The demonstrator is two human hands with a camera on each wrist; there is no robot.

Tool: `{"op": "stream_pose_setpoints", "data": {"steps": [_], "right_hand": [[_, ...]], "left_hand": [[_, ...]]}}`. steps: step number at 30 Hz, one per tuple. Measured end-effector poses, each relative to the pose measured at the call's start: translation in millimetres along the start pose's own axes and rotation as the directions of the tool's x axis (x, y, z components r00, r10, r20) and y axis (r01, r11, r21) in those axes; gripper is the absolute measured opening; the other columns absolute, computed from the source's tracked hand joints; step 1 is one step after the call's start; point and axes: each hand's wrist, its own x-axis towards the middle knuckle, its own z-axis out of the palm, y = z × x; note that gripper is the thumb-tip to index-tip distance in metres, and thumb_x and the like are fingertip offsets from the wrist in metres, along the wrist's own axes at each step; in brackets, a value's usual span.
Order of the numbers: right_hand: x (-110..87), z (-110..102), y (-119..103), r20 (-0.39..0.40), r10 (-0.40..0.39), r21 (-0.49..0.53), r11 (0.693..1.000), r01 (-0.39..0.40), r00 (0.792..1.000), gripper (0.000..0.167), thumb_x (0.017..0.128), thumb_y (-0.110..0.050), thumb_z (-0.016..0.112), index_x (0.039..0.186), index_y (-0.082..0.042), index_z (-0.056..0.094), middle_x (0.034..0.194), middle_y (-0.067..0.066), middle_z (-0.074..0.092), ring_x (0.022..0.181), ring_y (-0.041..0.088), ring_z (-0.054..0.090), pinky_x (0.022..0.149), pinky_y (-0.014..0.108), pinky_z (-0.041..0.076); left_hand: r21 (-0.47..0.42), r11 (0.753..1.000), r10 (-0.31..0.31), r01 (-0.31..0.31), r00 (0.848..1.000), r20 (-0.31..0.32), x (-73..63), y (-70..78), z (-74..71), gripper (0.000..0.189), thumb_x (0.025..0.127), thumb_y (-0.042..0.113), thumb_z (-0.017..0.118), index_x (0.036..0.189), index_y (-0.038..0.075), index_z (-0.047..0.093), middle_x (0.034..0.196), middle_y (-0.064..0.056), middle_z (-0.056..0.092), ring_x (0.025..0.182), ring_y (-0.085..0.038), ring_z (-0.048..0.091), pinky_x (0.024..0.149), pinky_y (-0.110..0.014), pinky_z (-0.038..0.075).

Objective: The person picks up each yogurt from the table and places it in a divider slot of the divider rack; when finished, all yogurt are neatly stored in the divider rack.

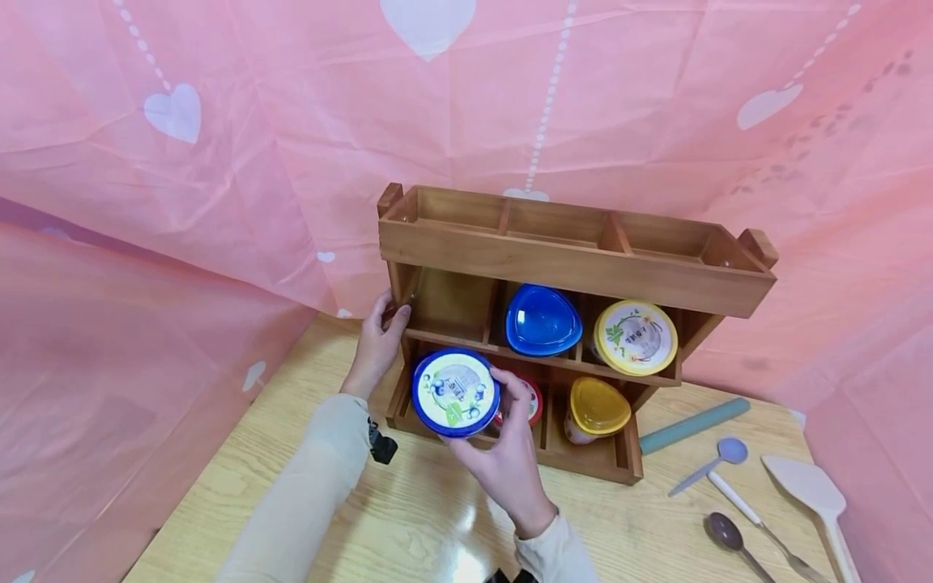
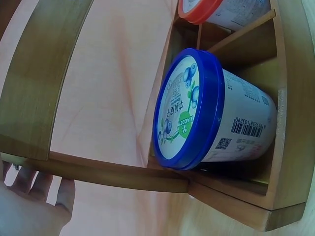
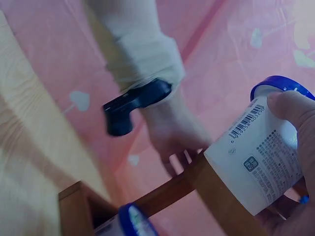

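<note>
My right hand (image 1: 510,457) grips a round white tub (image 3: 266,152) with a blue, blueberry-printed lid (image 1: 455,393), in front of the lower left of a wooden tiered rack (image 1: 576,271). In the right wrist view, the right hand's thumb (image 3: 290,105) presses the tub's side just under its lid. A matching blue-lidded tub (image 2: 189,113) stands in the rack's bottom corner compartment; from the head it appears hidden behind the held one. At the rack's left side, my left hand (image 1: 375,344) holds the side post, its fingers curled round the edge.
The middle tier holds a blue-lidded tub (image 1: 543,320) and a yellow-lidded tub (image 1: 636,337). Below are a red-lidded tub (image 1: 532,402) and an amber-lidded cup (image 1: 599,407). Right of the rack lie a green rod (image 1: 696,425), spoons, a fork and a white spatula (image 1: 805,482). Pink cloth hangs behind.
</note>
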Motion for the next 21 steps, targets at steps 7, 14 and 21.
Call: {"op": "stream_pose_setpoints", "data": {"steps": [7, 14, 21], "right_hand": [[24.3, 9, -19, 0.000, -0.032, 0.022, 0.999, 0.032, 0.999, 0.097, 0.073, -0.009, 0.087, 0.144, -0.022, 0.023, 0.150, 0.001, 0.035, 0.139, 0.024, 0.040, 0.114, 0.057, 0.034], [49.6, 21, -26, -0.025, -0.083, -0.013, 0.997, 0.082, 0.996, 0.093, 0.075, -0.012, 0.086, 0.142, -0.020, 0.021, 0.152, 0.004, 0.035, 0.136, 0.025, 0.043, 0.114, 0.054, 0.037], [74.6, 31, -22, -0.054, -0.141, -0.031, 0.990, 0.139, 0.989, 0.078, 0.080, -0.007, 0.081, 0.134, -0.015, 0.025, 0.155, 0.009, 0.027, 0.135, 0.028, 0.044, 0.105, 0.044, 0.047]], "left_hand": [[-0.006, 1.000, -0.031, 0.031, 0.999, 0.009, -1.7, -0.6, -0.2, 0.056, 0.103, 0.042, 0.047, 0.154, 0.022, 0.032, 0.149, -0.010, 0.043, 0.138, -0.028, 0.042, 0.115, -0.045, 0.038], [-0.089, 0.995, -0.033, 0.034, 0.999, 0.008, -0.9, -1.3, 0.3, 0.053, 0.104, 0.032, 0.047, 0.154, 0.019, 0.033, 0.151, -0.011, 0.042, 0.140, -0.029, 0.039, 0.116, -0.045, 0.036], [-0.074, 0.997, 0.012, -0.012, 1.000, -0.008, -0.4, -0.8, 1.0, 0.049, 0.105, 0.020, 0.045, 0.152, 0.011, 0.035, 0.150, -0.013, 0.044, 0.138, -0.029, 0.041, 0.117, -0.043, 0.035]]}}
